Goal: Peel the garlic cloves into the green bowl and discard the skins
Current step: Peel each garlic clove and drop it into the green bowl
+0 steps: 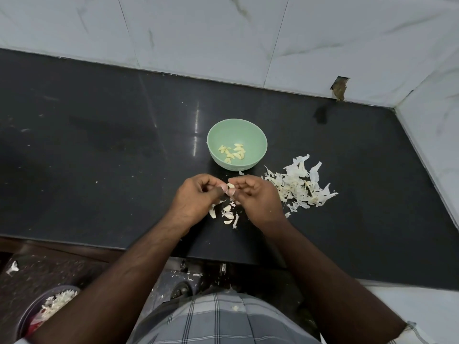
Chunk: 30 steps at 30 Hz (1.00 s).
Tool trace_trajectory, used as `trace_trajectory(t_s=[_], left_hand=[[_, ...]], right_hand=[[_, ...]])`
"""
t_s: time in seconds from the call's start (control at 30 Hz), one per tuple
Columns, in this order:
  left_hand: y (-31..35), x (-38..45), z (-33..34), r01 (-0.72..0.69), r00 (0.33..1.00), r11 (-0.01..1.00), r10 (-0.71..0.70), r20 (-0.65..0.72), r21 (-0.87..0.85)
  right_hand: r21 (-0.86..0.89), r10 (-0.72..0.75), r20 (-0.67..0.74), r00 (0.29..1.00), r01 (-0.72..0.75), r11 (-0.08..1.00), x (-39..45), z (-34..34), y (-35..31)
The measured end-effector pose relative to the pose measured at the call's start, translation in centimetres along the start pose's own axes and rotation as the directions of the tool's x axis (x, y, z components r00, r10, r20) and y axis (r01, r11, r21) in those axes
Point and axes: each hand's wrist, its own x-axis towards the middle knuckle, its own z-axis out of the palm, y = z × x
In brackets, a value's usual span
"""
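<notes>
A green bowl [237,130] stands on the black counter [99,150] with several peeled garlic cloves [232,152] inside. Just in front of it my left hand [196,199] and my right hand [255,197] meet, both pinching one garlic clove [230,186] between their fingertips. Below the hands, a few unpeeled cloves and skin bits [227,216] lie on the counter. A heap of white garlic skins [300,187] is spread to the right of my right hand.
White marble wall tiles [223,33] rise behind and to the right of the counter. On the floor at lower left stands a dark bin [32,311] with skins in it. The counter's front edge runs just under my forearms.
</notes>
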Motion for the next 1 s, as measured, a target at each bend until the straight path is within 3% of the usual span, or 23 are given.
trace_trajectory(t_s=[0.1,0.27,0.5,0.63,0.8,1.0], left_hand=[[0.8,-0.6,0.5,-0.053,0.998,0.996,0.055,0.031,-0.074],[1.3,-0.7,1.2,-0.115,0.987,0.981,0.131,0.097,-0.157],[1.8,-0.2,1.7,-0.155,0.966,0.961,0.196,0.166,-0.231],[1.9,0.0,2.1,-0.247,0.956,0.956,0.268,0.122,-0.161],[2.0,-0.2,2.4,-0.335,0.938,0.941,0.339,0.078,-0.053],[2.3,-0.6,2.3,-0.529,0.848,0.834,0.528,0.054,0.158]], right_hand=[[0.120,0.029,-0.010,1.000,-0.028,0.992,-0.5,-0.6,-0.6],[0.132,0.039,-0.054,0.998,-0.031,0.991,-1.2,-1.8,-0.9],[0.331,0.115,-0.058,0.992,-0.090,0.939,-1.5,-2.9,-1.8],[0.393,0.173,-0.052,0.983,-0.139,0.909,-1.5,-3.6,-2.5],[0.294,0.251,0.030,0.968,-0.248,0.923,-1.4,-4.7,-3.4],[0.275,0.274,0.079,0.959,-0.285,0.918,-1.6,-5.4,-4.2]])
